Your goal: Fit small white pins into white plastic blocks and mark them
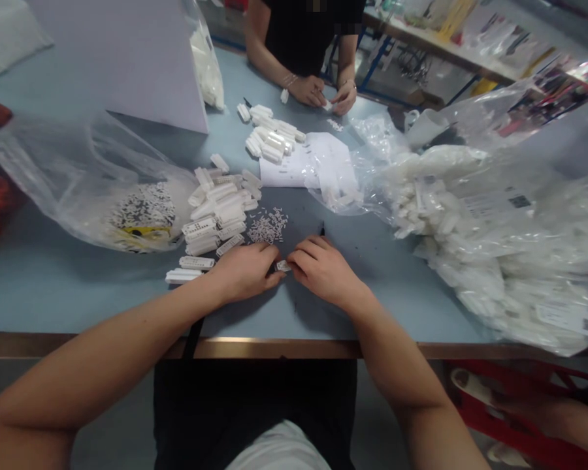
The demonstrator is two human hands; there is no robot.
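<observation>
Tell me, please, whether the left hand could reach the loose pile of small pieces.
Probably yes: the pile of small pieces lies just beyond the left hand, nothing visibly between, though it is holding a white part.

Above the bench [396,287], the grip of the left hand [247,269] and that of the right hand [322,269] meet at a small white piece [283,266] held between their fingertips. Just beyond lies a scatter of tiny bits [268,226], beside a pile of white parts [223,203] and, farther left, an open clear bag [61,186]. Across the bench a co-worker's hands [308,91] hold another small piece [328,105], and bulging plastic bags [494,228] crowd the right side.
</observation>
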